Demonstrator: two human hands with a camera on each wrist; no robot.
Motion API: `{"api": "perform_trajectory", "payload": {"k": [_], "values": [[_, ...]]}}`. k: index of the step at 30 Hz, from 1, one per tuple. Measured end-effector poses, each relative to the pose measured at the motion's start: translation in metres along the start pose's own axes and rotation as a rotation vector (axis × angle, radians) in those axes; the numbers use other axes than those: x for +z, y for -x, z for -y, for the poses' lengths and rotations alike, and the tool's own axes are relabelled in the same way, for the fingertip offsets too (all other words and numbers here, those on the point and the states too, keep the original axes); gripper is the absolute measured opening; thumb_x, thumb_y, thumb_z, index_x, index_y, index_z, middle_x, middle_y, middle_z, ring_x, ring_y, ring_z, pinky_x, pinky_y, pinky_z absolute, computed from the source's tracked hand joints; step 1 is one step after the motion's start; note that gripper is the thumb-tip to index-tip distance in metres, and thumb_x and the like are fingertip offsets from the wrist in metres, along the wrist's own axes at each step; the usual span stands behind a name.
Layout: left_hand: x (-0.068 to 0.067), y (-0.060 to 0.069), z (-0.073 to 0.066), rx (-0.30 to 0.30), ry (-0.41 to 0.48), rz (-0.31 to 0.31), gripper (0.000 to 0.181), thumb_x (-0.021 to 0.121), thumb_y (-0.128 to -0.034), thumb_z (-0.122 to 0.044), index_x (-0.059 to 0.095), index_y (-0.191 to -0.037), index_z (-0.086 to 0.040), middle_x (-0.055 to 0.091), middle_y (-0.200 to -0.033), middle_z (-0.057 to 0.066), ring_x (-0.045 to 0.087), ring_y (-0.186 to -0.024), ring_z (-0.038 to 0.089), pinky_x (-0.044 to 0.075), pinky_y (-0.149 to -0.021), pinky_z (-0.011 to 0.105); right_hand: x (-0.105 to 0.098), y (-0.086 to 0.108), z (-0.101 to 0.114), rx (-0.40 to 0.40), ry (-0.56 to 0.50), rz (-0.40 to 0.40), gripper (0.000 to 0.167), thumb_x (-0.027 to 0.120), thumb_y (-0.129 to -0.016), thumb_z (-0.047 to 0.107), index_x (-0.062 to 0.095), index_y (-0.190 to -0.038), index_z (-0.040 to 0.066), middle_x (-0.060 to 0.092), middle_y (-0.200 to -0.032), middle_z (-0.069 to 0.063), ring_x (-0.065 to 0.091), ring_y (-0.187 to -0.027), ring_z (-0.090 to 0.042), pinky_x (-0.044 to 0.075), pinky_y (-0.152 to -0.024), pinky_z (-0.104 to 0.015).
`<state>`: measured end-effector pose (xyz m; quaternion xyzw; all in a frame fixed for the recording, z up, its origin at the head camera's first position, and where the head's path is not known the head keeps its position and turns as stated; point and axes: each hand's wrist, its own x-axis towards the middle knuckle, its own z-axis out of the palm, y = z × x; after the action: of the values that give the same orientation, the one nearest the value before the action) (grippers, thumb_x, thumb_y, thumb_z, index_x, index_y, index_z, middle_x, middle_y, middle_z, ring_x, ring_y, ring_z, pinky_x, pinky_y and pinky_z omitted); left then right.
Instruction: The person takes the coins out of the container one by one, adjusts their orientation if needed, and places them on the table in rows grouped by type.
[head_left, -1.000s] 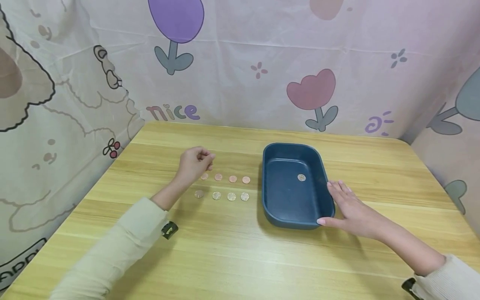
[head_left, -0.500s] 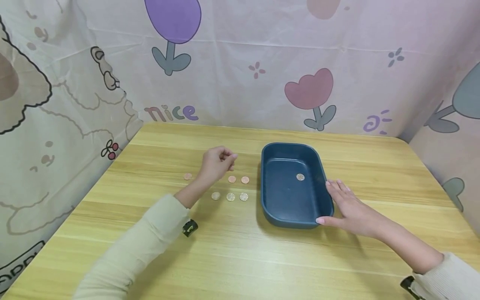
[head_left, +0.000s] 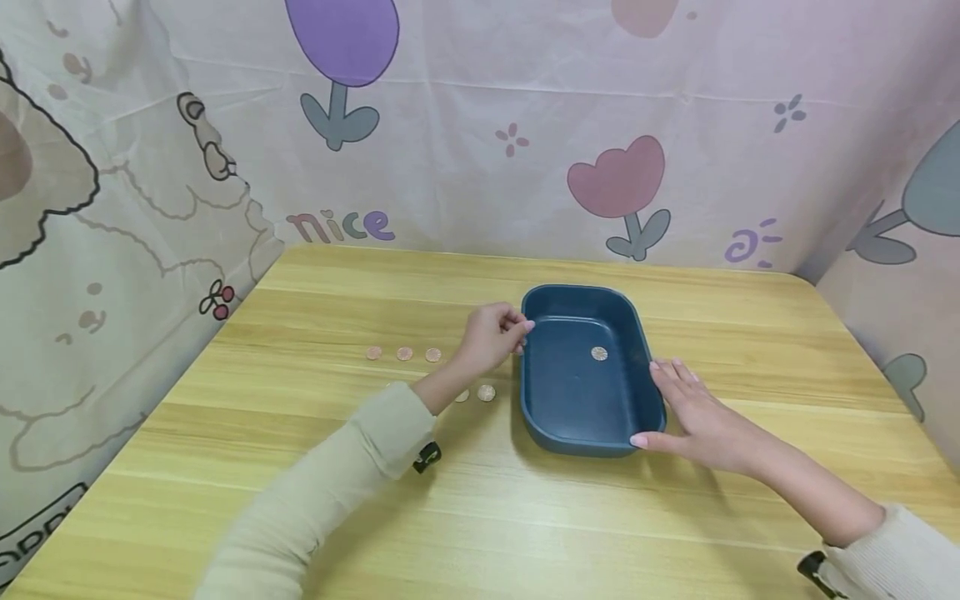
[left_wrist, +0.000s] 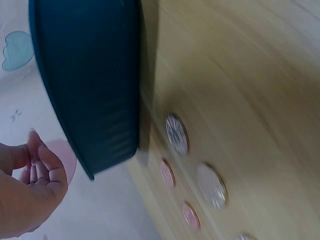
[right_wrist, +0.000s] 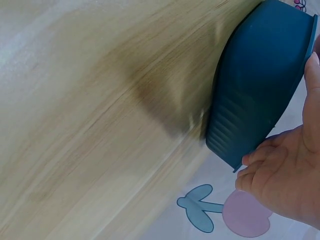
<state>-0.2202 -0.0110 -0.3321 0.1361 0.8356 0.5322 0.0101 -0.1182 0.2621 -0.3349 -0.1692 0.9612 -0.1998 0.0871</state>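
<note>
My left hand (head_left: 489, 337) is at the left rim of a dark blue rectangular tub (head_left: 577, 408). Its thumb and fingertips are pinched together, seemingly on a coin that the fingers hide almost wholly; the left wrist view has the same pinched hand (left_wrist: 35, 192) beside the tub wall (left_wrist: 92, 90). One silvery coin (head_left: 599, 353) lies on the tub floor. My right hand (head_left: 701, 425) rests against the tub's right side and near corner, fingers fairly straight. In the right wrist view the right hand (right_wrist: 287, 172) touches the tub's rim.
Left of the tub lie copper-coloured coins (head_left: 404, 353) in a row, with silvery coins (head_left: 486, 392) in a nearer row. My left forearm covers some of them. The wooden table (head_left: 525, 533) ends at a patterned cloth (head_left: 465, 167) behind and at the sides.
My left hand has moved right, over the copper-coloured row, to the tub's left rim, with its fingertips kept pinched. The right hand, the tub and the coin inside it have stayed put.
</note>
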Motion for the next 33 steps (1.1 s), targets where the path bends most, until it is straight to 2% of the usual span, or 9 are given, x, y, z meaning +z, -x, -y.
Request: {"api": "perform_trajectory", "payload": {"k": [7,14,19,25,27,30,33], "values": [[0.024,-0.006,-0.008,0.019,-0.060,0.048,0.015,0.060,-0.0896,-0.011,0.062,-0.085,0.003,0.065,-0.071,0.015,0.065,-0.063,0.028,0.046,-0.050,0.016,0.000,0.000,0.001,-0.005,-0.009,-0.004,0.103,0.065,-0.078,0.055,0.016,-0.144,-0.007,0.014,-0.150,-0.030,0.004,-0.139,-0.048,0.017,-0.103,-0.068],[0.042,-0.016,-0.013,0.019,-0.109,0.078,0.014,0.060,-0.0905,-0.015,0.062,-0.085,-0.002,0.064,-0.070,0.009,0.059,-0.057,0.011,0.046,-0.051,0.015,0.000,-0.001,0.001,0.000,-0.002,-0.005,0.104,0.065,-0.077,0.056,0.017,-0.144,-0.008,0.015,-0.150,-0.030,0.005,-0.139,-0.048,0.018,-0.102,-0.068],[0.055,-0.024,-0.014,-0.012,-0.140,0.070,0.015,0.059,-0.0914,-0.018,0.062,-0.084,-0.005,0.063,-0.070,0.006,0.057,-0.057,0.009,0.045,-0.051,0.015,0.000,0.000,0.001,-0.001,-0.005,-0.006,0.104,0.066,-0.077,0.055,0.018,-0.143,-0.008,0.016,-0.149,-0.031,0.007,-0.138,-0.049,0.019,-0.102,-0.068],[0.067,-0.033,-0.015,0.018,-0.148,0.059,0.015,0.058,-0.0918,-0.015,0.062,-0.086,-0.002,0.068,-0.077,0.015,0.057,-0.056,0.009,0.045,-0.051,0.015,0.000,-0.001,0.002,-0.003,0.006,-0.004,0.104,0.065,-0.077,0.056,0.017,-0.144,-0.008,0.016,-0.150,-0.030,0.007,-0.138,-0.049,0.019,-0.102,-0.068],[0.072,-0.035,-0.015,0.029,-0.163,0.063,0.015,0.058,-0.0917,-0.014,0.062,-0.086,-0.002,0.066,-0.073,0.013,0.056,-0.055,0.009,0.044,-0.050,0.015,-0.001,-0.002,0.002,-0.001,0.009,-0.001,0.104,0.065,-0.077,0.057,0.017,-0.144,-0.008,0.016,-0.150,-0.030,0.007,-0.138,-0.049,0.019,-0.102,-0.069],[0.080,-0.037,-0.015,0.033,-0.198,0.089,0.015,0.057,-0.0918,-0.014,0.062,-0.086,-0.002,0.062,-0.067,0.008,0.054,-0.054,0.008,0.042,-0.049,0.014,-0.001,-0.001,0.001,0.002,0.004,0.002,0.104,0.065,-0.077,0.056,0.017,-0.144,-0.008,0.015,-0.150,-0.030,0.006,-0.138,-0.049,0.019,-0.102,-0.068],[0.088,-0.040,-0.014,0.021,-0.270,0.148,0.014,0.058,-0.0918,-0.015,0.064,-0.094,-0.003,0.063,-0.072,0.005,0.055,-0.058,0.009,0.042,-0.052,0.015,0.000,0.000,0.001,0.003,-0.008,0.004,0.104,0.065,-0.077,0.055,0.017,-0.144,-0.008,0.015,-0.150,-0.030,0.006,-0.138,-0.049,0.018,-0.102,-0.068]]}}
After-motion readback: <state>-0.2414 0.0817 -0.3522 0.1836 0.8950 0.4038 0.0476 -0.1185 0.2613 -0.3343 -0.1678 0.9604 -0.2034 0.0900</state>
